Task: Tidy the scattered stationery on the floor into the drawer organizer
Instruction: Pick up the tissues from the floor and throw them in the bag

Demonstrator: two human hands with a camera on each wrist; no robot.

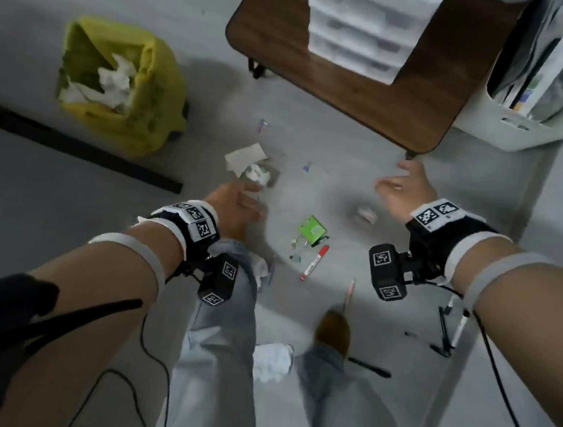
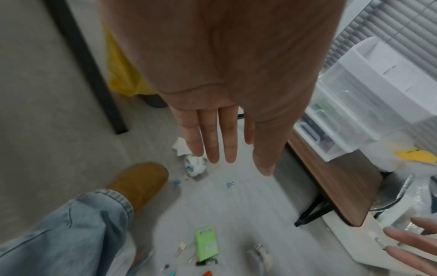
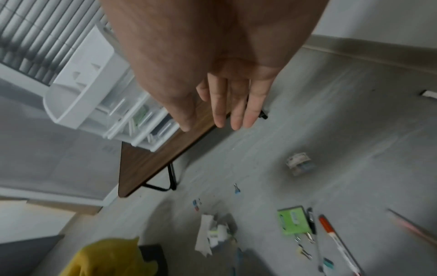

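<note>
We hold both hands empty above the scattered stationery
Left hand (image 1: 236, 202) and right hand (image 1: 404, 190) spread, fingers straight; tape roll (image 1: 366, 214) blurred, drawer organizer (image 1: 363, 28) cut off at the far edge

The drawer organizer (image 1: 358, 24) is set on the low table (image 1: 276, 37), at the far side of the floor (image 1: 364, 159). A lined bin (image 1: 121, 80) is placed to the table's left, and a storage box (image 1: 531, 99) to its right. Nearer than the table, crumpled paper (image 1: 247, 162) is found, with a binder clip (image 1: 307, 167) to its right. Nearer still lies a sticky-note pad (image 1: 312, 230); a tape roll (image 1: 366, 214) lies to its right, and a marker (image 1: 315, 262) lies beside small clips (image 1: 297, 244) just in front of it.
</note>
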